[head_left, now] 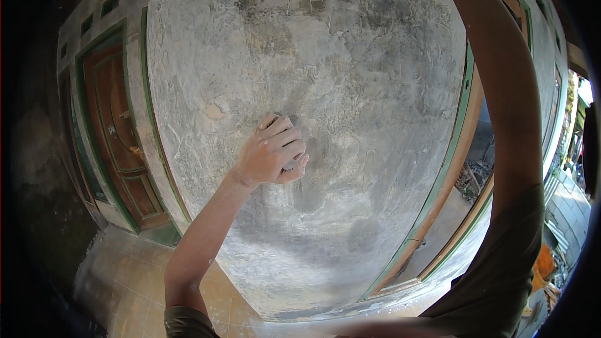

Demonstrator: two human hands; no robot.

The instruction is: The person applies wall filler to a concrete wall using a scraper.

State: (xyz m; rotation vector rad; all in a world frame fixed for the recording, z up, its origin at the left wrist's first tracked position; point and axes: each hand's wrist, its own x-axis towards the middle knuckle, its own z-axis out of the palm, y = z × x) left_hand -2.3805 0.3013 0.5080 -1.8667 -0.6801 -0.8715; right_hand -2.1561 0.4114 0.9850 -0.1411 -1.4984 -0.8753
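My left hand (275, 147), dusted with white powder, is closed against the middle of a rough grey plastered wall (369, 106). Its fingers curl around a small grey pad-like piece (290, 164) pressed to the surface; the hand covers most of it, and its exact kind does not show. Dark smudges and pale patches mark the plaster around the knuckles. On the right, my right arm reaches upward past the top edge of the picture, so that hand is out of sight.
A brown wooden door (119, 131) in a green frame stands at the left. To the right, a wood and green window frame (432, 203) borders the wall. Yellowish floor tiles (134, 281) lie below left. An orange object (543, 266) and debris sit outside at the far right.
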